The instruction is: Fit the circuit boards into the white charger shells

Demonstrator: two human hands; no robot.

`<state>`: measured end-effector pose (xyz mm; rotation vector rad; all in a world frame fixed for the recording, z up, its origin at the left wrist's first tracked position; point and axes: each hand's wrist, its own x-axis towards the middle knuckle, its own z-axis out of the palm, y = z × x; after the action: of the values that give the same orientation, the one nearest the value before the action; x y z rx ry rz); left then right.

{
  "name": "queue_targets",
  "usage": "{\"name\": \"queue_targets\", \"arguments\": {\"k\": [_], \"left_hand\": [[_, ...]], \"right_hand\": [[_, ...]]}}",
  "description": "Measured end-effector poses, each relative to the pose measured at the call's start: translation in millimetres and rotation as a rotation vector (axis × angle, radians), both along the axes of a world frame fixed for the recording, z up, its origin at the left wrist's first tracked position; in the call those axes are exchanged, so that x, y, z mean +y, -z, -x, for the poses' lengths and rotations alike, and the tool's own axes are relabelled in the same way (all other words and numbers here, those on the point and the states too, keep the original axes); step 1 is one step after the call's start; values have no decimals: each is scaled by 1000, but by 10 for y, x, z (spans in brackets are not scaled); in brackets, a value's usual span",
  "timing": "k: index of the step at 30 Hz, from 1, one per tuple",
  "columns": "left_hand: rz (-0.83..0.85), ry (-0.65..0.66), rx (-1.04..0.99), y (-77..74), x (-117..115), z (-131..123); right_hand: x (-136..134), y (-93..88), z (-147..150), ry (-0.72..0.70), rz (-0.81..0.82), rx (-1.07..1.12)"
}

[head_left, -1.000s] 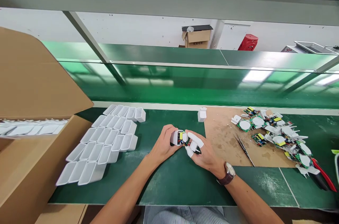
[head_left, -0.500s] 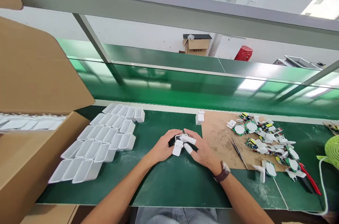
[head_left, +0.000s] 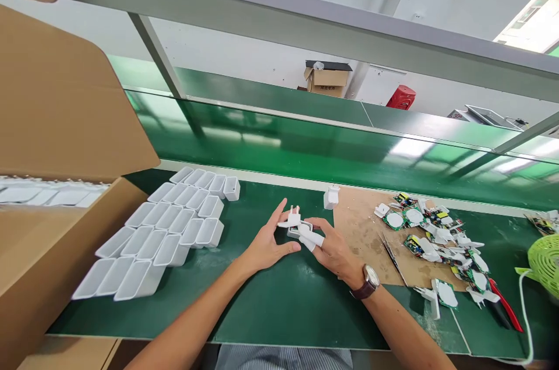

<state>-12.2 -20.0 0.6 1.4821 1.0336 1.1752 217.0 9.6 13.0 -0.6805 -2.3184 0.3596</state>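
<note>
Both my hands meet over the green mat (head_left: 271, 300) on a small white charger plug (head_left: 295, 224) with its prongs pointing up. My left hand (head_left: 266, 242) cups it from the left, fingers partly spread. My right hand (head_left: 329, 247), with white finger cots and a wristwatch, pinches the plug from the right. Rows of empty white plastic housings (head_left: 170, 236) lie to the left of my hands. A heap of green circuit boards with white plug caps (head_left: 441, 236) lies to the right.
An open cardboard box (head_left: 48, 195) holding more white housings stands at the left. A brown board (head_left: 375, 242) carries tweezers (head_left: 391, 250), and a lone white housing (head_left: 331, 197) stands at its corner. Red-handled cutters (head_left: 506, 303) and a green fan (head_left: 545, 253) sit far right. A green conveyor (head_left: 332, 148) runs behind.
The exposed circuit board seen a second ago is now covered; the plug's prongs point upward. My hands stayed in place while the head camera tilted up and slightly right.
</note>
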Motion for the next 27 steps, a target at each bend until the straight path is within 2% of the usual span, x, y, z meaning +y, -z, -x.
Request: {"name": "queue_targets", "arguments": {"k": [8, 13, 18, 23, 27], "left_hand": [[37, -67, 56, -4, 3, -15], [-29, -83, 75, -6, -19, -10], [-110, -202, 181, 2, -23, -63], [-198, -162, 255, -41, -5, -56], [-171, -146, 214, -48, 6, -45]], "right_hand": [[-25, 156, 126, 21, 63, 37], [-20, 115, 84, 46, 84, 31], [-36, 115, 84, 68, 133, -30], [-57, 137, 90, 76, 136, 20], [-54, 104, 117, 91, 140, 70]]}}
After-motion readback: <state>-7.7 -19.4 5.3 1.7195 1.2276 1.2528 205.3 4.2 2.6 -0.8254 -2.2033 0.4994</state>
